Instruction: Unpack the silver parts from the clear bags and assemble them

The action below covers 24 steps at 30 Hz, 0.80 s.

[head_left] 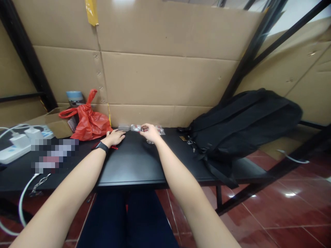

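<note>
My left hand (115, 137) lies flat on the black table (131, 168), fingers spread, beside the red plastic bag (90, 122); a dark band circles its wrist. Near the table's back edge, my right hand (150, 132) has its thumb and fingers drawn together around something small and dark that I cannot make out. Small clear plastic packets (136, 127) lie just left of this hand, and another clear packet (161, 130) shows behind it. A clear flat case (123, 127) rests between the two hands, by the cardboard wall.
A black backpack (245, 120) lies on the right. At the left are a white power strip (15, 150) with plugs and cables, a cardboard box (58, 124), a blue-lidded container (74, 96) and a pixelated object (55, 155). Cardboard (160, 79) stands behind the table.
</note>
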Available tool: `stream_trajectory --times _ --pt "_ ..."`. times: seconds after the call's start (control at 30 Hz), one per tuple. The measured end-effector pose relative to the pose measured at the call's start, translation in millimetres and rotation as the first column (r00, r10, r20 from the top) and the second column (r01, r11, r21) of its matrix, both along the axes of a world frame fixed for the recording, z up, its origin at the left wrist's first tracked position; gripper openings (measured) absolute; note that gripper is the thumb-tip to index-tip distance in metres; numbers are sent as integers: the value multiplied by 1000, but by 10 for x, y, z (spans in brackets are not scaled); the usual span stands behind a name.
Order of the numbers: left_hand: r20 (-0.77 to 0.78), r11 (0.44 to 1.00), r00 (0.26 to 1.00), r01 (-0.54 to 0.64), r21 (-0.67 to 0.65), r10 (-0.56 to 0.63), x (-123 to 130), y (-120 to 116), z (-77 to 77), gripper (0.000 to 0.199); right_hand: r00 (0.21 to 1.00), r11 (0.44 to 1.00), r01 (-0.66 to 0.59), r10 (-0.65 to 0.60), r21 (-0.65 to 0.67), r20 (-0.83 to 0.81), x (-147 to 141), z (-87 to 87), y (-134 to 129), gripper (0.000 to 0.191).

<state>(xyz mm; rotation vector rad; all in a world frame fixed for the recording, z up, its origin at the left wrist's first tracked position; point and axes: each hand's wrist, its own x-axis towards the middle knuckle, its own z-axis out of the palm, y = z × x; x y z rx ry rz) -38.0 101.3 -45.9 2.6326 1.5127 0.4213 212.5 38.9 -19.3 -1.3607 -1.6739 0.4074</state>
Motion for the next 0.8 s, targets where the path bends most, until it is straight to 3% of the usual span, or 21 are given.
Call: stream_trajectory --times 0.17,0.27,0.47,0.63,0.8 --pt "-138 992 983 -114 61 121 -42 -117 143 55 1000 1000 -13 13 -9 7 -1 10 -9 25" --pt "-156 991 980 -117 66 126 -58 -158 171 42 1000 1000 -24 24 -19 5 0 9 -14 25" --pt "-101 993 991 -80 83 89 2 -211 168 27 1000 999 -29 30 -40 7 16 -4 -8 26" --pt "-82 998 996 -44 -41 41 47 -439 267 37 999 998 -25 26 -61 19 41 42 -48 26" --pt "-110 996 992 55 -77 -64 141 -678 311 46 985 988 -142 147 -57 86 40 129 -159 28"
